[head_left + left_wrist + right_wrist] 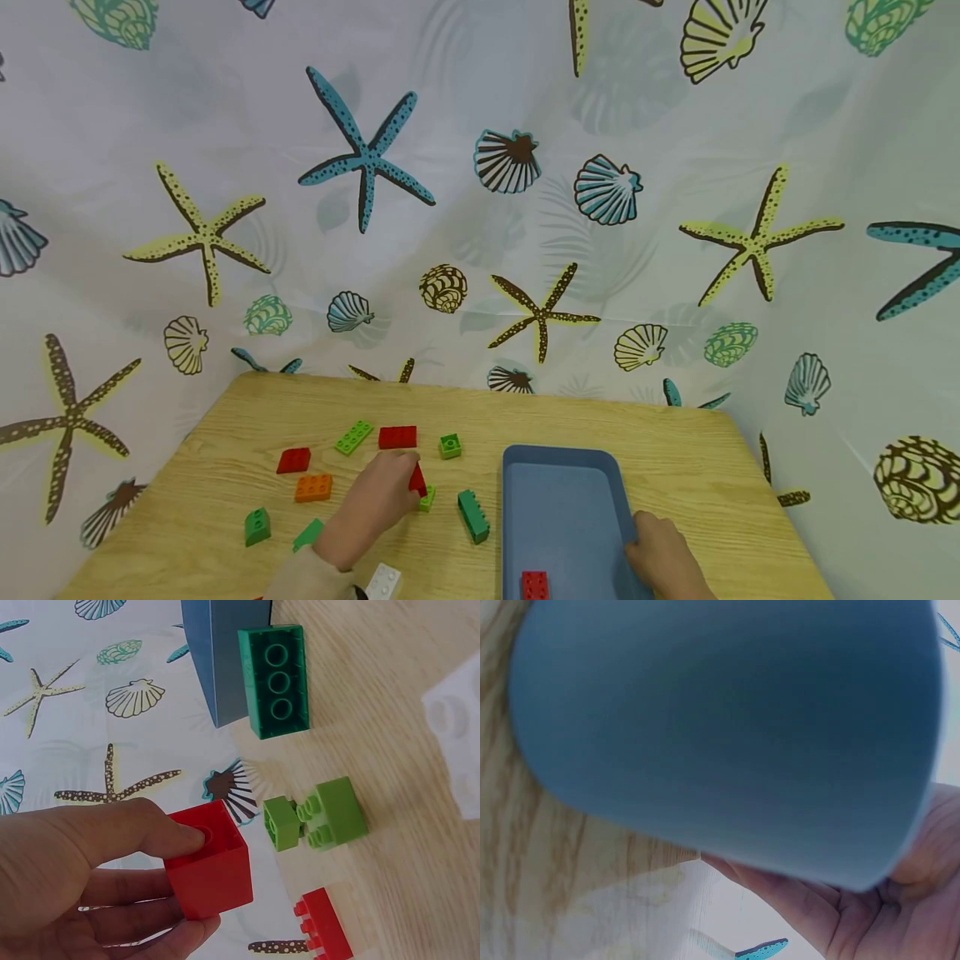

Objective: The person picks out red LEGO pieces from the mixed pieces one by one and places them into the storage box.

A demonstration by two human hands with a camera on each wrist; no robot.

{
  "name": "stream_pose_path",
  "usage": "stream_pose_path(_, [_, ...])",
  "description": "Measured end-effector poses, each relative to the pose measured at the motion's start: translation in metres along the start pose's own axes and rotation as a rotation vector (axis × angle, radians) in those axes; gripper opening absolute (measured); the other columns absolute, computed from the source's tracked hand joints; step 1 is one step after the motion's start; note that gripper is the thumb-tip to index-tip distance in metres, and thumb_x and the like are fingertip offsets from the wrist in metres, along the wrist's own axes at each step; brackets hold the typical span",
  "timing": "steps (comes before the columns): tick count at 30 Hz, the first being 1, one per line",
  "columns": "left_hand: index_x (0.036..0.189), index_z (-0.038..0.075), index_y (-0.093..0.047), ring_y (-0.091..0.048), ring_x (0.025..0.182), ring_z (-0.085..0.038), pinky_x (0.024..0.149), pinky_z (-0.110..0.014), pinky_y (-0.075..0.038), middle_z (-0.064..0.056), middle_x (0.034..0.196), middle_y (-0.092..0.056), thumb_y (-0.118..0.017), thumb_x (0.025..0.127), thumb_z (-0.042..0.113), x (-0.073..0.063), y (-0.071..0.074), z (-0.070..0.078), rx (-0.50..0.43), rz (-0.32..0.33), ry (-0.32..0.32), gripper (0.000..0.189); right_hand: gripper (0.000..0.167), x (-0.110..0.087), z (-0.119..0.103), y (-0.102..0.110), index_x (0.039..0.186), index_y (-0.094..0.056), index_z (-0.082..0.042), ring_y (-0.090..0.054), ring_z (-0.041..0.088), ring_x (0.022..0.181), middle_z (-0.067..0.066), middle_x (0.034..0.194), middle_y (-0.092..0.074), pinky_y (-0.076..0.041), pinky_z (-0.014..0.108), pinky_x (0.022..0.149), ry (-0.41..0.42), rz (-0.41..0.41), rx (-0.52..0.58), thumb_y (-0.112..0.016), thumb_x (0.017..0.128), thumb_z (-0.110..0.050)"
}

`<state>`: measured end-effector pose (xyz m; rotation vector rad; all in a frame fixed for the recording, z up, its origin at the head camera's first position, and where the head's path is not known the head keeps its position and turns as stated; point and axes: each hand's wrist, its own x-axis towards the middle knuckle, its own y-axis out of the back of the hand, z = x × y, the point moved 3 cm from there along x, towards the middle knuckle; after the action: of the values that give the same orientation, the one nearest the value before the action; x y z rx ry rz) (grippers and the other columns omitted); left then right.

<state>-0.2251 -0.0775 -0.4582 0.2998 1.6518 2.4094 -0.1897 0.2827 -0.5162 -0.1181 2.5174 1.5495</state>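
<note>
Your hands are well apart: in the head view, your left hand (382, 492) pinches a small red block (417, 481) over the bench (675, 450), while your right hand (667, 554) grips the right rim of the blue tray (566, 517). A lime brick (426, 500) shows just beside the held block, and a dark green brick (473, 517) lies between your left hand and the tray, so that brick and the tray's wall are the nearest obstacles on that side. A red brick (535, 585) sits inside the tray; near your left hand lie an orange brick (312, 487) and a white brick (384, 581), while a small green brick (450, 447) lies farther off. In the left wrist view, your thumb crosses the block's hollow underside and your fingers support it from below; the studs are hidden. Expect it to be light, stiff and hard to break, though its smooth plastic may slip under a loose pinch; two opposite flat sides should give you the surest hold. In the right wrist view, the tray's wall fills most of the picture, with your palm against its edge and your fingertips out of sight; it looks rigid and probably light, best held by the rim.
</note>
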Motion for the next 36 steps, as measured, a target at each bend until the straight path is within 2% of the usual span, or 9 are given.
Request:
stream_pose_path(7, [0.090, 0.000, -0.067, -0.054, 0.065, -0.013, 0.057, -0.027, -0.048, -0.007, 0.078, -0.065, -0.079, 0.076, -0.001, 0.001, 0.003, 0.013, -0.031, 0.014, -0.042, 0.018, 0.017, 0.000, 0.000, 0.001, 0.094, -0.065, 0.011, -0.058, 0.019, 0.063, 0.014, 0.074, -0.068, -0.049, 0.035, 0.056, -0.004, 0.002, -0.001, -0.059, 0.080, 0.003])
stream_pose_path(12, [0.099, -0.003, -0.068, -0.058, 0.072, -0.017, 0.061, -0.029, -0.051, -0.012, 0.088, -0.069, -0.077, 0.079, 0.001, 0.001, 0.006, 0.027, -0.044, -0.005, -0.061, 0.022, 0.017, -0.001, 0.000, 0.001, 0.094, -0.064, 0.013, -0.063, 0.021, 0.065, 0.017, 0.076, -0.069, -0.052, 0.038, 0.057, -0.010, -0.005, 0.002, -0.059, 0.081, 0.003])
stream_pose_path(16, [0.105, -0.005, -0.068, -0.059, 0.074, -0.017, 0.061, -0.026, -0.049, -0.013, 0.092, -0.069, -0.076, 0.079, 0.001, 0.002, 0.006, 0.041, -0.035, -0.008, -0.108, 0.027, 0.016, -0.001, 0.001, 0.001, 0.094, -0.065, 0.012, -0.060, 0.021, 0.064, 0.016, 0.075, -0.068, -0.051, 0.037, 0.056, -0.012, -0.005, 0.000, -0.058, 0.081, 0.003])
stream_pose_path(20, [0.108, -0.005, -0.068, -0.062, 0.074, -0.015, 0.061, -0.022, -0.050, -0.013, 0.093, -0.071, -0.078, 0.079, 0.003, 0.001, 0.002, 0.052, -0.032, -0.002, -0.157, 0.032, 0.017, 0.000, 0.001, 0.001, 0.094, -0.065, 0.012, -0.062, 0.021, 0.065, 0.015, 0.075, -0.068, -0.051, 0.037, 0.057, -0.016, -0.011, 0.003, -0.059, 0.081, 0.003])
stream_pose_path(27, [0.114, -0.003, -0.067, -0.065, 0.091, -0.021, 0.070, -0.024, -0.056, -0.014, 0.107, -0.071, -0.080, 0.081, 0.010, -0.001, -0.007, 0.072, -0.002, -0.035, -0.170, 0.038, 0.019, 0.000, 0.001, 0.000, 0.097, -0.064, 0.014, -0.065, 0.022, 0.067, 0.017, 0.077, -0.069, -0.053, 0.039, 0.059, -0.030, -0.028, -0.002, -0.060, 0.082, 0.003])
stream_pose_path(36, [0.119, 0.003, -0.067, -0.062, 0.094, -0.018, 0.071, -0.022, -0.054, -0.010, 0.113, -0.071, -0.081, 0.082, 0.015, -0.003, -0.024, 0.088, 0.053, -0.036, -0.228, 0.042, 0.019, -0.002, 0.000, 0.001, 0.097, -0.064, 0.013, -0.060, 0.021, 0.065, 0.015, 0.075, -0.068, -0.051, 0.037, 0.057, -0.019, -0.013, -0.011, -0.060, 0.081, 0.004])
